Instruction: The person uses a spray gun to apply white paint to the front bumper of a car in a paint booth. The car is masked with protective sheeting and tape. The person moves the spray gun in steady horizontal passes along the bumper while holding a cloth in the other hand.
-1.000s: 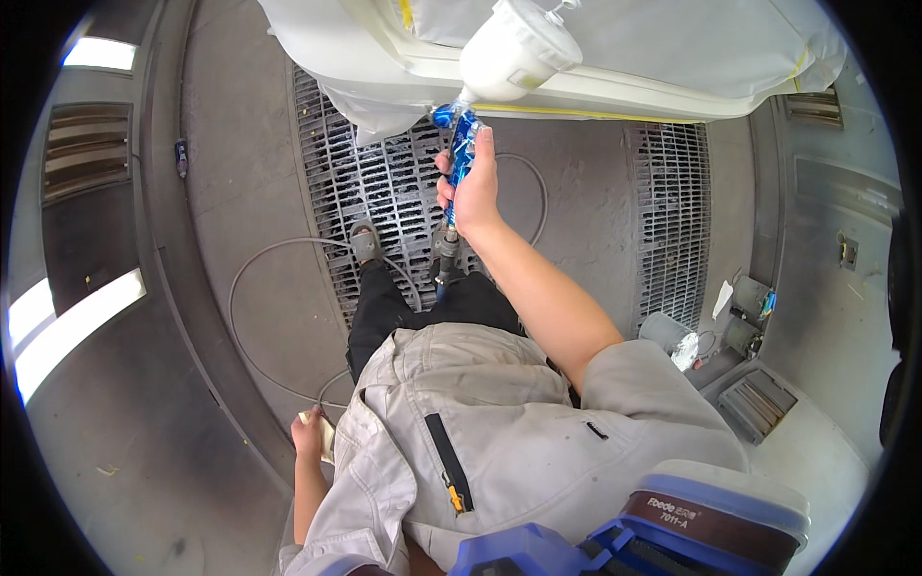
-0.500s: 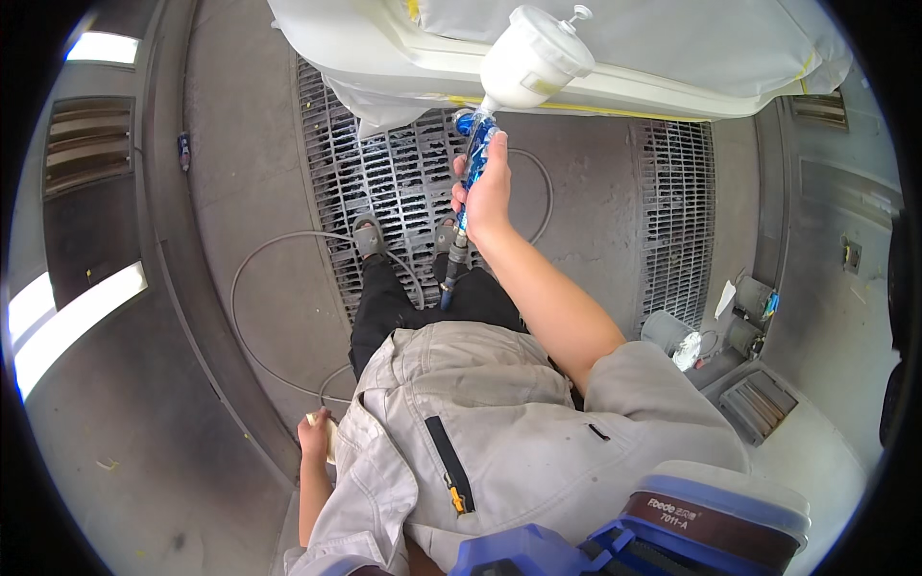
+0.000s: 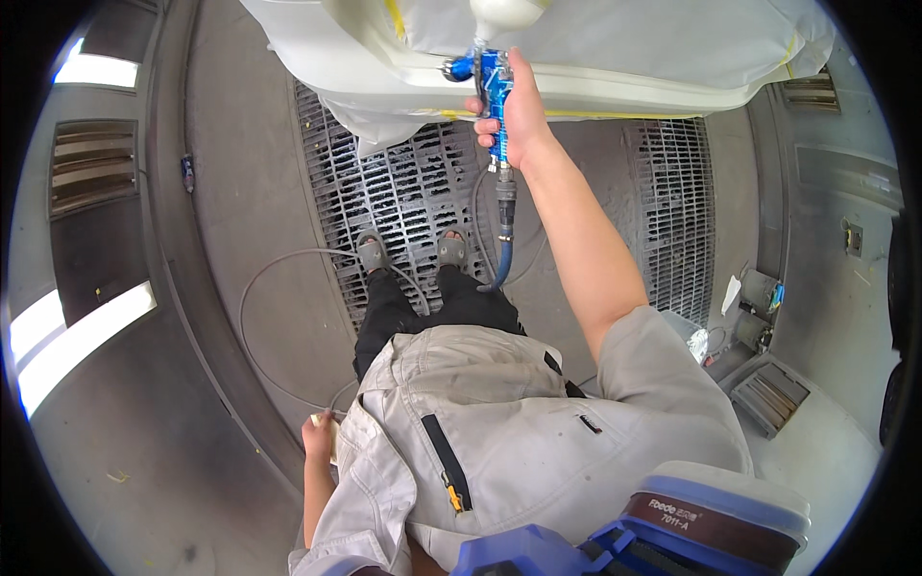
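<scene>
My right hand [image 3: 526, 113] is wrapped round the handle of a blue spray gun [image 3: 497, 91], arm stretched forward. On top of the gun sits a white paint cup [image 3: 507, 13], cut off by the upper edge. The gun is just above the lower part of a white vehicle body panel [image 3: 576, 84], its nozzle pointing left. From its handle end hangs an air hose [image 3: 504, 252]. Low at my left side, my left hand [image 3: 318, 437] is closed round the hose, with a pale yellowish piece [image 3: 333, 444] by its palm; the fingers are partly hidden.
White masking film [image 3: 663, 38] with yellow tape covers the bodywork. Floor gratings [image 3: 384, 187] lie under my feet and at the right [image 3: 677, 221]. The hose loops across the floor on the left. Containers [image 3: 759, 293] and a vented box [image 3: 770, 396] stand by the right wall.
My right hand has moved forward and slightly right with the spray gun, whose nozzle now points more to the left. The hose hangs farther right. My left hand has hardly moved.
</scene>
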`<state>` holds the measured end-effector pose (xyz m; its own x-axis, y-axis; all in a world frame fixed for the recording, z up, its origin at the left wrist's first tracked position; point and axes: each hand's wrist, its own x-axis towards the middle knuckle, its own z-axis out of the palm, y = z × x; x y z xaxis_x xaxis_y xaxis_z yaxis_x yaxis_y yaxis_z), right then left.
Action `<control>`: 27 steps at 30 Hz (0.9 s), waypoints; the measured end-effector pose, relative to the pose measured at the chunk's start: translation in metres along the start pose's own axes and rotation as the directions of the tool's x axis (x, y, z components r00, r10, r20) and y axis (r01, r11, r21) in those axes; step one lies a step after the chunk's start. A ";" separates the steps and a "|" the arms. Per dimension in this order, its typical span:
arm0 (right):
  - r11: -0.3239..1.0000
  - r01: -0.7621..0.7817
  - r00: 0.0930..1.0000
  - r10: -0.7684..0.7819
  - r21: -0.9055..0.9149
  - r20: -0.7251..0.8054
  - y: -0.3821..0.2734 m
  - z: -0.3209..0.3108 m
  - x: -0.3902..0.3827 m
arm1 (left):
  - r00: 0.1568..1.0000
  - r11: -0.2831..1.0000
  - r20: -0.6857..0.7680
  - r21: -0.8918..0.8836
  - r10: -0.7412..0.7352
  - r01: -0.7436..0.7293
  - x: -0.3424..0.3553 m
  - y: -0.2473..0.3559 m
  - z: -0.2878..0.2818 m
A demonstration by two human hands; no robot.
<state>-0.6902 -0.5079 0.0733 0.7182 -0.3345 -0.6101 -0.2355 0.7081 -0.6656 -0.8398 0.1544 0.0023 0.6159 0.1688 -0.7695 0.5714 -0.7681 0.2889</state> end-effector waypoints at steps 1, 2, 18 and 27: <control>0.999 0.003 0.998 -0.006 -0.037 -0.070 0.000 0.000 -0.001 | 1.000 1.000 -0.004 -0.031 0.002 -0.002 0.002 0.003 0.000; 0.999 0.013 0.996 -0.016 -0.034 -0.085 0.002 0.000 -0.002 | 1.000 0.998 0.002 -0.066 -0.001 0.001 0.004 0.004 0.001; 0.992 0.059 0.990 -0.044 0.110 -0.134 0.020 -0.042 -0.042 | 0.997 0.998 0.050 -0.010 0.066 -0.065 0.014 0.028 -0.006; 0.971 0.236 0.892 -0.233 -0.043 -0.387 0.031 -0.063 -0.044 | 0.991 0.993 0.072 -0.061 0.109 -0.105 0.020 0.068 -0.006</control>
<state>-0.7701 -0.5100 0.0525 0.4424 -0.7043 -0.5551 -0.0873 0.5822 -0.8083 -0.7852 0.1088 0.0095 0.6340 0.0395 -0.7724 0.5358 -0.7426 0.4018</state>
